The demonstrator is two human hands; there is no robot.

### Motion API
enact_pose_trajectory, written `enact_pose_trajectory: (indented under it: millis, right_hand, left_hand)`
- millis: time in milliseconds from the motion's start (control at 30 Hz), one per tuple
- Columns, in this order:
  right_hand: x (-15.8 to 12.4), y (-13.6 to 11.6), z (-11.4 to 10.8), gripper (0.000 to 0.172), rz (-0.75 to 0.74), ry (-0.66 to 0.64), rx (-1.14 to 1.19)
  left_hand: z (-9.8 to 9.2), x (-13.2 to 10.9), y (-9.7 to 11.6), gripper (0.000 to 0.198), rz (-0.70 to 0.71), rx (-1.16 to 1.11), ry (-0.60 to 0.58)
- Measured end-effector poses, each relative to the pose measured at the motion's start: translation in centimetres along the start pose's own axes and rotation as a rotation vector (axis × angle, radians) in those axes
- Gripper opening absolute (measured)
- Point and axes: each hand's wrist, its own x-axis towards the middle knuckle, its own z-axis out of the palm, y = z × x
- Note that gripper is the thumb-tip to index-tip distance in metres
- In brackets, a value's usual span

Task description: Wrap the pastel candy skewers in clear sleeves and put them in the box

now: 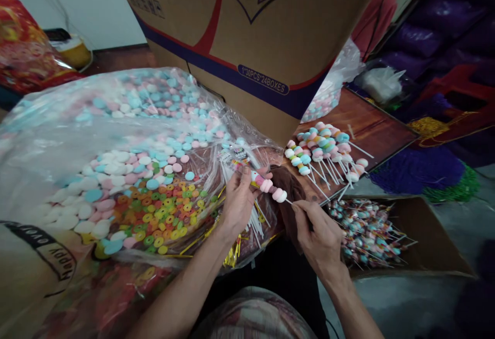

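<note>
Pink and white candies are threaded on a candy stick [279, 195] at the middle of the view. My right hand [317, 233] pinches the bare lower end of its thin white stick. At the other end, my left hand [238, 197] is closed on a small clear printed wrapper [253, 176], around or against the upper candies; which of the two I cannot tell. Loose candy rings [166, 210] and pastel candy discs [116, 168] lie on plastic to the left. White sticks [254, 228] and gold ties [234, 251] lie beneath my left hand.
Finished-looking candy skewers [323, 145] are piled on the wooden table [363, 117] to the right. Below them, an open cardboard box [429, 241] holds many wrapped skewers. A large printed carton [216, 60] stands behind. Clear plastic sheeting [50, 138] spreads across the left.
</note>
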Motion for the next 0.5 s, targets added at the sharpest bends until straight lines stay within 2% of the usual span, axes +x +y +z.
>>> enact_pose_trajectory:
  millis: [100, 267, 500]
  right_hand:
    - [0.1, -0.5, 0.1, 0.010, 0.081, -0.053, 0.025]
    - [0.2, -0.8, -0.7, 0.019, 0.286, -0.232, 0.124]
    - [0.2, -1.8, -0.4, 0.022, 0.423, -0.368, 0.210]
  left_hand:
    - [0.2, -0.3, -0.2, 0.029, 0.011, -0.014, 0.005]
    - [-0.1, -0.2, -0.4, 0.031, -0.003, -0.019, -0.006]
    - [0.5, -0.5, -0.5, 0.033, 0.014, 0.023, 0.017]
